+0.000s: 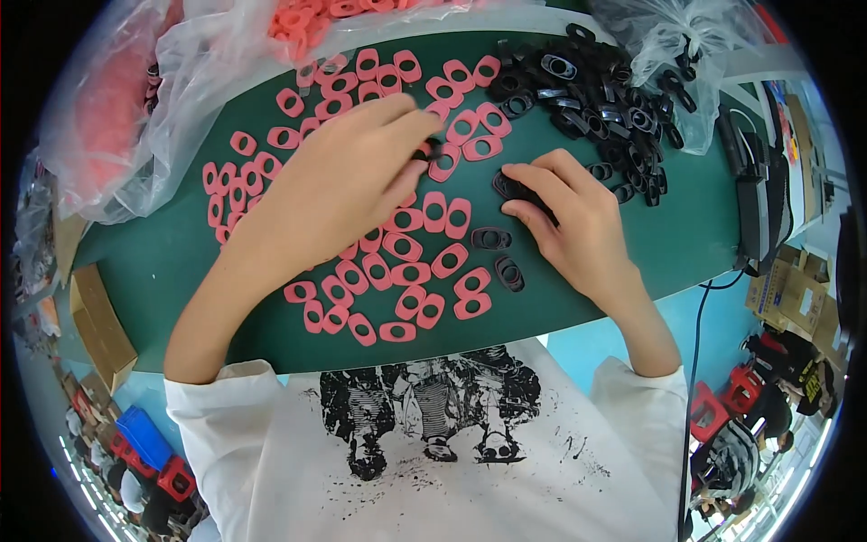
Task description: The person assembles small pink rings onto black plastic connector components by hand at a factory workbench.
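My left hand (361, 167) reaches over the scattered pink oval rings (404, 246), its thumb and fingers closed on a small black part (434, 147). That part is partly hidden by the fingers. My right hand (573, 212) is closed on a black oval part (512, 187), with thumb and forefinger against its right side. Two more black oval parts (491, 238) lie on the table just left of and below the right hand. The pink rings are flat, each with one round hole, and spread around and under my left hand.
A heap of black parts (610, 113) sits at the far right of the green table (673, 244). Clear plastic bags (194, 81) with pink-red parts stand at the far left. Another clear bag (691, 54) is behind the heap. A black device (754, 194) stands at the right edge.
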The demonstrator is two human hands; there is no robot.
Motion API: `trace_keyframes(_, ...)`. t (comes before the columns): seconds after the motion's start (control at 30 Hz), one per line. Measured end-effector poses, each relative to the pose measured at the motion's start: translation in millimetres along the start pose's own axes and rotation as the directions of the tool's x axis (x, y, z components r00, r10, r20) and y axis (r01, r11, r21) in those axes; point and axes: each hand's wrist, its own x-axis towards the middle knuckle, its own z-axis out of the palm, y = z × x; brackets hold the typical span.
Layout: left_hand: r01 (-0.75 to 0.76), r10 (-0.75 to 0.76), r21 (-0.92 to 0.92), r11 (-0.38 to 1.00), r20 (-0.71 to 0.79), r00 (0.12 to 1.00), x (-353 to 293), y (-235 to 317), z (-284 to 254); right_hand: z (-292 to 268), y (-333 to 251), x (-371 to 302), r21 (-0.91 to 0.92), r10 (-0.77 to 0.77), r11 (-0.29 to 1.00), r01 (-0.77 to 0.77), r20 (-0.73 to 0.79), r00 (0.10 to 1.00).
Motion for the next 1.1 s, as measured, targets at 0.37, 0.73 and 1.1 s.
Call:
trace_keyframes(0.37,0.110,-0.091,0.196,0.974,-0.104,0.990,-12,12,22,-55,13,-26,-0.051,0.216,0.968,-0.244,-0.318,0.923)
trace_keyframes(0.73,0.082,-0.073,0.318,0.945,-0.041,0.997,-3,11,23,-54,32,-16,-0.353,0.019,0.935,-0.035,-0.048,0.999)
trace_keyframes(1.1,-0.036,0.047,0.387,0.921,-0.020,0.999,1,9,28,-36,18,-9,0.024,0.078,0.997,-0.077,-0.064,0.995)
